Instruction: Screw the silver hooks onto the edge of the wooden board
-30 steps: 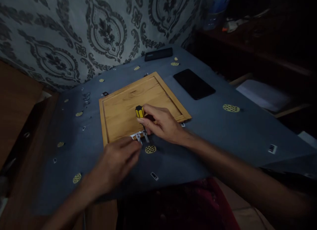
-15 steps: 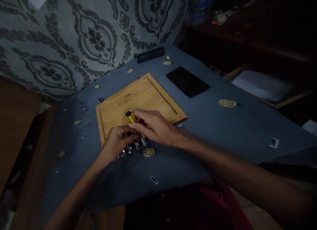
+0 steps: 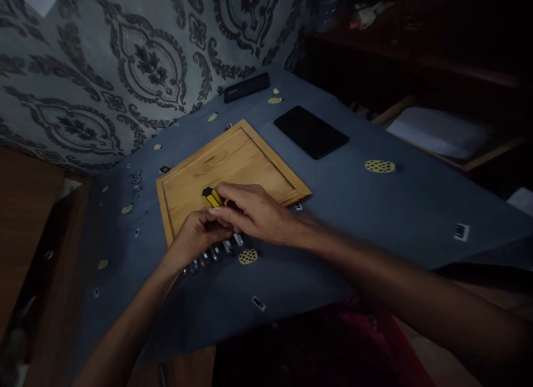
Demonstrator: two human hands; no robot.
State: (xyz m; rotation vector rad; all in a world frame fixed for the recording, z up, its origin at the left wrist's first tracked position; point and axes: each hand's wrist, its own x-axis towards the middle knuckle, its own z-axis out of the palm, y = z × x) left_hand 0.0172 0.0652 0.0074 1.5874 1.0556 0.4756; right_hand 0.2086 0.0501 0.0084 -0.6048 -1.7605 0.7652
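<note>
My right hand (image 3: 260,214) is closed around a screwdriver (image 3: 212,197) with a yellow and black handle; its shaft is hidden. Close against it, my left hand (image 3: 195,231) has its fingers pinched together, and what they hold is covered by the fingers. Both hands are over the near edge of a framed wooden board (image 3: 233,159). A row of several small metal clamps (image 3: 215,252) lies on the cloth beside my left hand, in front of the board.
A black phone (image 3: 311,131) lies right of the board on the blue tablecloth (image 3: 333,209). Behind, by the patterned wall, is a dark oblong case (image 3: 247,88). More small metal pieces (image 3: 136,180) lie at the left. An open drawer (image 3: 441,132) with paper stands right of the table.
The screwdriver handle has tilted further left in my right hand. The whole view has shifted slightly, and both hands remain together over the board's near edge.
</note>
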